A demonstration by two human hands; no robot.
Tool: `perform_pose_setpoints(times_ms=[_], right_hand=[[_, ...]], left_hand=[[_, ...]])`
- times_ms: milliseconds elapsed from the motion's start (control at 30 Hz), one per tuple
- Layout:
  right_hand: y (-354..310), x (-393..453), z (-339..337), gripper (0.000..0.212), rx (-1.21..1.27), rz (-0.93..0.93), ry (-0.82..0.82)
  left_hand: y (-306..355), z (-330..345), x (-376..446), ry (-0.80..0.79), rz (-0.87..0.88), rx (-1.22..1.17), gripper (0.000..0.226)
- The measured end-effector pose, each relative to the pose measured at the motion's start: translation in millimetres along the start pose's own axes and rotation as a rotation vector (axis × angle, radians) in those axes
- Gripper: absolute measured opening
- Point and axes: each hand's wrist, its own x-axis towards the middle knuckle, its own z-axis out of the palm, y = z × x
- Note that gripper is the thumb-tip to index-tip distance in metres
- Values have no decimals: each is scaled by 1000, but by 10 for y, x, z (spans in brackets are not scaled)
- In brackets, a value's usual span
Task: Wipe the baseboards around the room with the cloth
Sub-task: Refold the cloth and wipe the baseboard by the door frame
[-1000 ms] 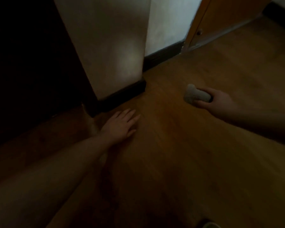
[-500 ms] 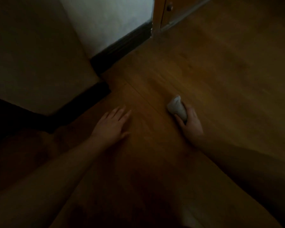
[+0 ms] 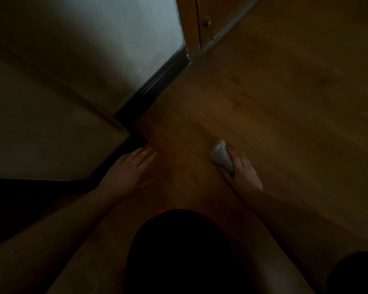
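1. closest to the camera is a dark round shape (image 3: 179, 251), maybe the person's knee, but it is too dark to tell. both bare arms reach out over the wooden floor (image 3: 285, 102).
2. the left hand (image 3: 128, 172) lies flat on the floor with its fingers straight, holding nothing. its fingertips are just beside the dark baseboard (image 3: 106, 166) at the wall corner.
3. the right hand (image 3: 242, 168) has its fingers curled around the cloth (image 3: 221, 154), a small pale bundle. the cloth is down by the floor, well apart from the baseboard.
4. farther off, more baseboard (image 3: 157, 81) runs under the white wall (image 3: 136, 39) up to a wooden door frame (image 3: 187, 24).
5. i think the person is between wipes, getting into place by the corner. no wiping is going on right now.
6. next, the cloth needs to go over to the dark strip and press on it, then slide along toward the door frame.
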Motion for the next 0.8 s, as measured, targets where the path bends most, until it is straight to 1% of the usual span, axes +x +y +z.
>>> perform_pose_setpoints(times_ms=[67, 167, 367, 467, 533, 567, 633, 667, 733, 800], right_hand=[[-12, 0, -14, 71, 26, -9, -10], [6, 3, 13, 72, 25, -21, -8], [64, 15, 58, 71, 16, 21, -2], [11, 60, -53, 68, 22, 103, -71], [-74, 217, -287, 70, 18, 131, -166], [-152, 353, -459, 72, 0, 111, -192], [-431, 673, -900, 74, -51, 62, -175], [-635, 837, -1148, 72, -85, 56, -154], [-1061, 1130, -1549, 67, -128, 68, -118], [-1407, 1391, -1727, 64, -154, 55, -98]], left_hand=[[-108, -80, -73, -54, 0, 54, 79], [-224, -146, -26, -73, 25, 108, 80], [-146, 62, 274, -77, 35, 10, 85], [-164, 169, 414, -76, 60, -32, 86], [-194, 208, 510, -119, 78, -59, 87], [-207, 201, 560, -155, 81, -77, 88], [-235, 116, 646, -205, 83, -126, 88], [-227, 46, 675, -203, 75, -155, 87], [-183, -147, 733, -175, 71, -193, 87], [-128, -274, 784, -130, 89, -233, 87]])
